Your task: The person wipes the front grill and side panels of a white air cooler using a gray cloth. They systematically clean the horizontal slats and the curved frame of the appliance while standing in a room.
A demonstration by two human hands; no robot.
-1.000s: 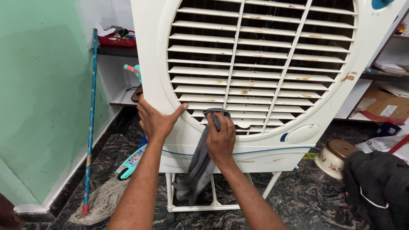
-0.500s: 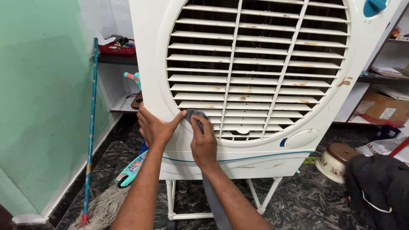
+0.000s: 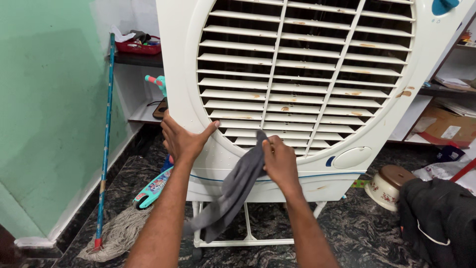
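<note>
1. While the right hand (image 3: 280, 161) pinches the top of a grey cloth (image 3: 235, 187) between thumb and fingertips, fingers clamped on the fabric, it presses that end against the lowest slats of the grille (image 3: 305, 74); the rest of the cloth hangs down and to the left, in front of the cooler's base.
2. The left hand (image 3: 181, 139) lies flat on the left front edge of the white air cooler (image 3: 181, 64), fingers together around the corner and thumb spread apart toward the grille, holding nothing but the casing.
3. Rust-coloured spots dot several slats and the cooler's right rim; a blue knob (image 3: 443, 5) sits at its top right corner, and the cooler stands on a white frame stand (image 3: 233, 241).
4. On the right, a brown cardboard box (image 3: 446, 124) with a pale rectangular label lies on a low shelf, papers on the shelf above it.
5. A cream bowl-shaped container with a brown lid (image 3: 387, 183) sits on the dark marbled floor beside a black garment (image 3: 441, 218).
6. At upper left, a red basket (image 3: 141, 47) holding small mixed items rests on a dark shelf.
7. A blue-handled mop (image 3: 105, 144) leans on the green wall.
</note>
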